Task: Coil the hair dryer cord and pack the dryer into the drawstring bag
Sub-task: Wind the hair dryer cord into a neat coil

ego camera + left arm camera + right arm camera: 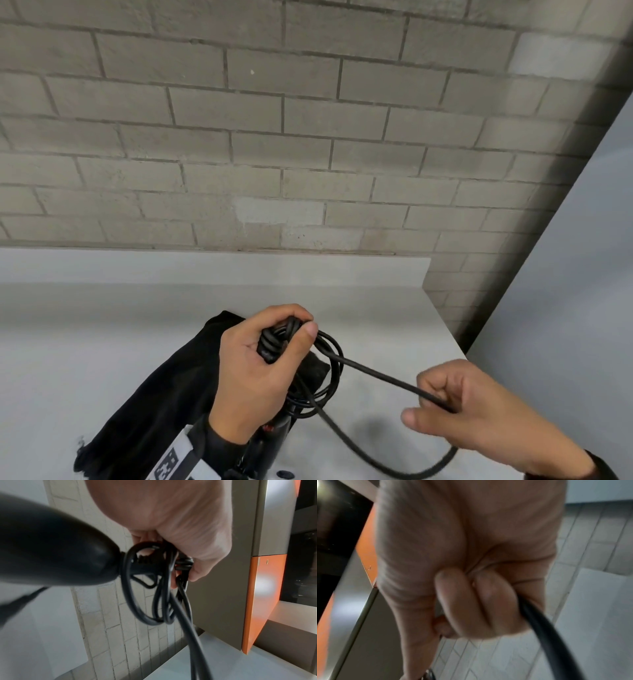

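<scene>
**Cord half coiled, bag waiting**

Grey brick wall [274, 137] backs a pale desk [376, 308] that carries the work. One black bag [164, 387] lies flat on the desk, partly under the left forearm. One dryer [51, 550] hangs below the left hand [260, 363], its dark body showing large in the left wrist view and only partly in the head view.

The left hand has its fingers and thumb curled round a bundle of loops of the one cord [373, 373], held above the bag. From that bundle a straight run of cord goes to the right hand [479, 411], whose fingers are curled round it; the right wrist view shows the cord [544, 628] leaving between finger and palm. Beyond the right hand the cord sags in a slack bight towards the lower edge of the head view. Its plug is not visible.

Risks, as I judge them: the loops are uneven and cross each other, so a hard pull from the right hand could drag turns out of the left grip or cinch them into a tangle. The slack bight could snag on the desk edge. The bag mouth cannot be seen open, so packing may need a free hand while the coil is unsecured.

Counted: two hands, one dryer, one cord, one bag.
</scene>
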`<state>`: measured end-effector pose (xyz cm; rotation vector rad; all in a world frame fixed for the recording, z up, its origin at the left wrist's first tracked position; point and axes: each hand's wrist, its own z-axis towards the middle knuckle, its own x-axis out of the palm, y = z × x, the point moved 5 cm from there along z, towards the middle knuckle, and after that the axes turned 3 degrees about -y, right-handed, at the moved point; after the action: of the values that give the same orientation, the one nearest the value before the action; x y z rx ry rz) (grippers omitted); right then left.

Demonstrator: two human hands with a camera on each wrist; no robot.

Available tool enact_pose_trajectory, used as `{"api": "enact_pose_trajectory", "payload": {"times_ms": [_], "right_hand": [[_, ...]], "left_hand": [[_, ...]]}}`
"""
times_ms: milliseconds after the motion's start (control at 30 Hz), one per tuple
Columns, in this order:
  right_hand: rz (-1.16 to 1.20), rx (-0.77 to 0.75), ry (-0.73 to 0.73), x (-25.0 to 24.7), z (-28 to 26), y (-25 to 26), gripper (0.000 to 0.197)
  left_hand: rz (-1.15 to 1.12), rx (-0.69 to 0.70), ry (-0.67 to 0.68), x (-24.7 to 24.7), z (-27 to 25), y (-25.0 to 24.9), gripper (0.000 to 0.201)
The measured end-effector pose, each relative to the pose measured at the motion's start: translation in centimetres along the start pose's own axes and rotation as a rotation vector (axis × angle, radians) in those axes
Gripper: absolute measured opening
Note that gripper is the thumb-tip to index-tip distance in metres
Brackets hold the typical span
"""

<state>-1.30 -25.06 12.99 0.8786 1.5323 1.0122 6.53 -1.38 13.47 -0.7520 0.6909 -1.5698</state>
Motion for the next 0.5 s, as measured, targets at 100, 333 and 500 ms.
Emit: {"api": "enact_pose_trajectory", "payload": {"times_ms": [100, 333, 500], "right_hand": [[0.214, -0.111, -0.102, -1.6, -1.1, -0.6, 0.035], [0.268, 0.085, -0.240, -1.9, -1.7, -5.1, 0.042], [0.294, 0.014, -0.626, -4.4, -2.7, -5.5, 0.043]], "left_hand": [[-0.066, -0.026, -0.086, -1.1, 0.5, 0.1, 0.010], [-0.065, -0.047, -0.101, -2.3, 1.4, 0.1, 0.010], [-0.083, -0.068, -0.140, -2.5, 1.5, 0.5, 0.006]]}}
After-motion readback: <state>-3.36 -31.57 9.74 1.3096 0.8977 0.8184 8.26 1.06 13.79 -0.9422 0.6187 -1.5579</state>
